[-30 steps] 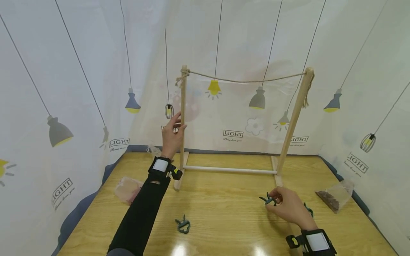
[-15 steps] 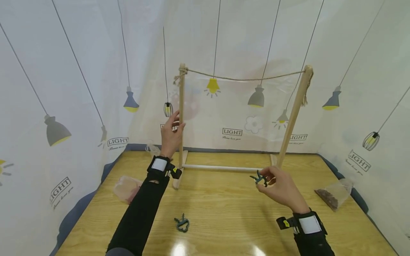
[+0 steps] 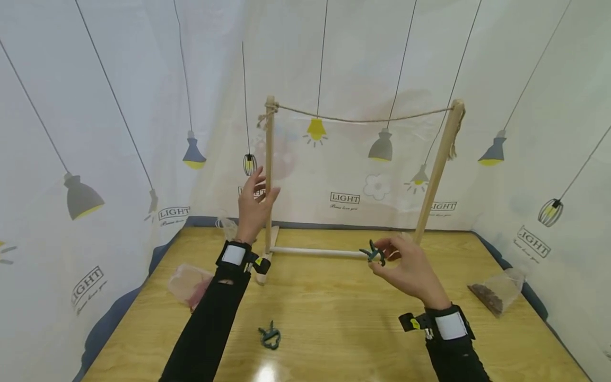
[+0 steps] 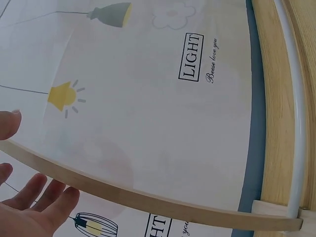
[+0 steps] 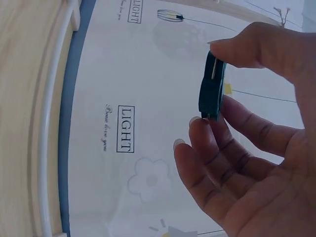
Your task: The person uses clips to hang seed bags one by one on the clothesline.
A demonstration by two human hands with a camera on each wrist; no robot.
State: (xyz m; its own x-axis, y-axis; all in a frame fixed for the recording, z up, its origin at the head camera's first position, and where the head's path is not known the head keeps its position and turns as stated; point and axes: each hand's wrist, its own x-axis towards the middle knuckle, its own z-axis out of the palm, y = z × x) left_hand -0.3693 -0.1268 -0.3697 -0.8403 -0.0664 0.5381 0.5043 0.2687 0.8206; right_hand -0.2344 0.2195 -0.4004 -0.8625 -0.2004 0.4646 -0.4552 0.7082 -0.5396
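Observation:
My right hand (image 3: 406, 268) pinches a dark green plastic clip (image 5: 212, 86) between thumb and fingers, raised in front of the white crossbar (image 3: 320, 252). At the left post (image 3: 269, 143) of a wooden frame, my left hand (image 3: 255, 209) has its thumb on one side and its relaxed fingers on the other. The left wrist view shows gaps between those fingers (image 4: 49, 197) and the post. A twine rope (image 3: 353, 120) sags between the tops of both posts. Another green clip (image 3: 270, 336) lies on the table near the front.
On the wooden table (image 3: 315, 302), a clear bag with pinkish contents (image 3: 188, 286) lies beside my left forearm. A bag of dark brown pieces (image 3: 494, 294) lies at the right. The right post (image 3: 439, 170) leans outward in the head view. A lamp-printed sheet (image 3: 353, 170) hangs behind.
My right hand has carried the clip up and left, from near the right foot of the frame to before the crossbar. My left thumb and fingers have loosened from the post.

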